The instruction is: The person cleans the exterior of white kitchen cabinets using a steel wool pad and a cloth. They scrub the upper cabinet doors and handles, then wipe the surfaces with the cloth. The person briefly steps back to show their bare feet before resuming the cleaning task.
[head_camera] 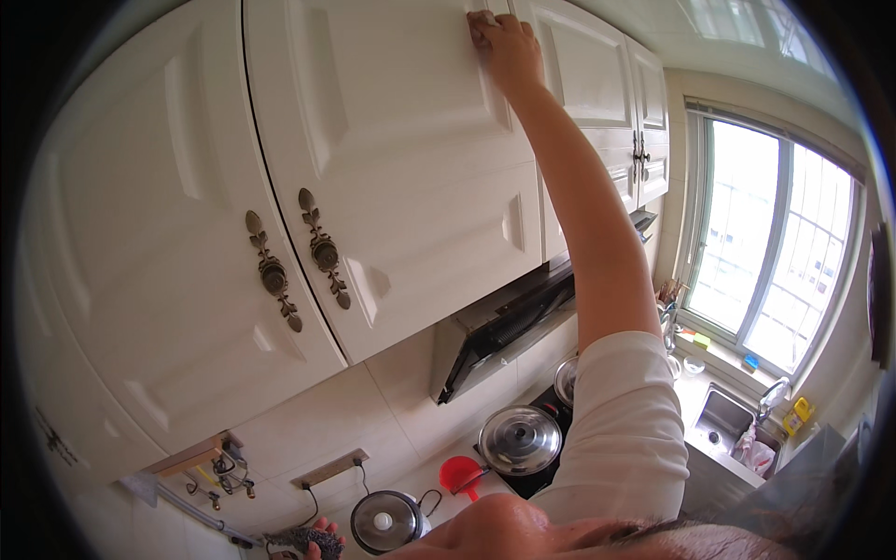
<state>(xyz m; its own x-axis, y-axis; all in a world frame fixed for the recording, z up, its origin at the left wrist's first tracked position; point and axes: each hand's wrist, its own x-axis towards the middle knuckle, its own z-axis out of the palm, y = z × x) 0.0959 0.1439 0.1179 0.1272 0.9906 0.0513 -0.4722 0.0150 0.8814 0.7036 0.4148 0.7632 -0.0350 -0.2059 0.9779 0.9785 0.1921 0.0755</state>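
My right hand (509, 50) is raised against the upper right part of a glossy white cabinet door (413, 77), with its fingers bent on the panel. Something small and pale may be under the fingertips; I cannot make it out. Low at the left, my left hand (329, 537) is partly in view and grips a dark grey fuzzy cloth (297, 537). Close to that hand stands a pot with a steel-rimmed lid (386, 522) and a pale knob. Two ornate bronze handles, a left one (274, 274) and a right one (324, 250), flank the gap between neighbouring doors.
A range hood (500, 329) juts out below the cabinets, above a lidded steel pot (520, 439) on the stove. A red plastic funnel (460, 474) lies beside it. A socket strip (330, 469) with cords is on the wall. At right are a sink (728, 413) and window (742, 224).
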